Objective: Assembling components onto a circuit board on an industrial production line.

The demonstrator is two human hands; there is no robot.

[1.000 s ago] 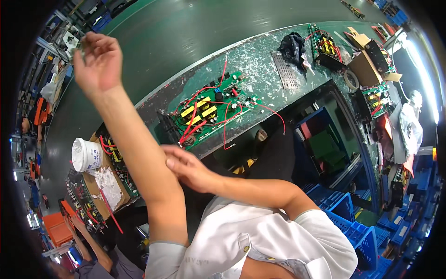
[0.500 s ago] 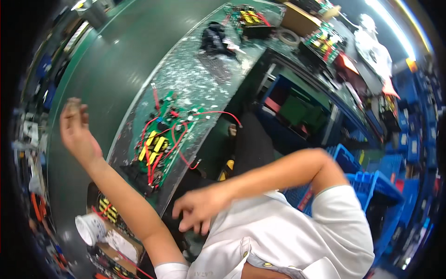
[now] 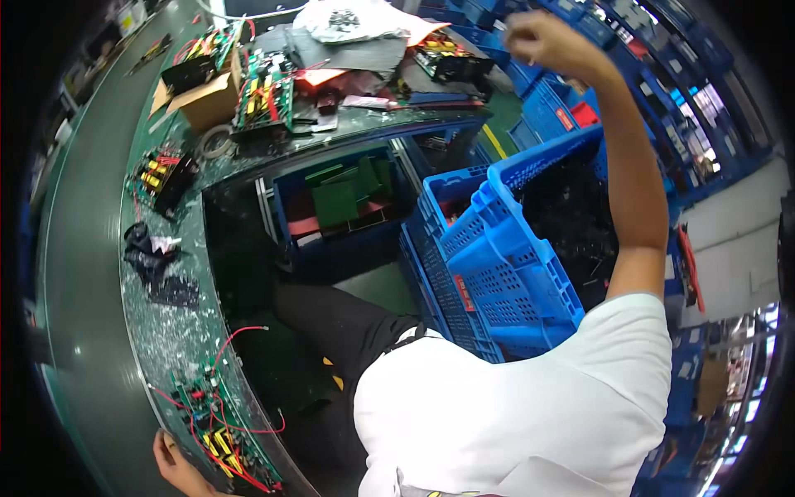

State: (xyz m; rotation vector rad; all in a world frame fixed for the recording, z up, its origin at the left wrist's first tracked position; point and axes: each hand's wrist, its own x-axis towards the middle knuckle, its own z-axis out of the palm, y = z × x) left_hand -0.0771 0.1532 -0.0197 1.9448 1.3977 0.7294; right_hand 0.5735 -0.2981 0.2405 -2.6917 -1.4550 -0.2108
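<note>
Fingers of left hand [image 3: 175, 464] at green circuit board [image 3: 217, 429], right hand [image 3: 546, 39] raised above blue crate [image 3: 507, 248]

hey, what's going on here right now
A person in a white shirt sits at a green workbench. Their left hand rests beside a green circuit board with red wires at the bench edge. Their right hand is raised, empty as far as shows, above stacked blue crates.
</note>
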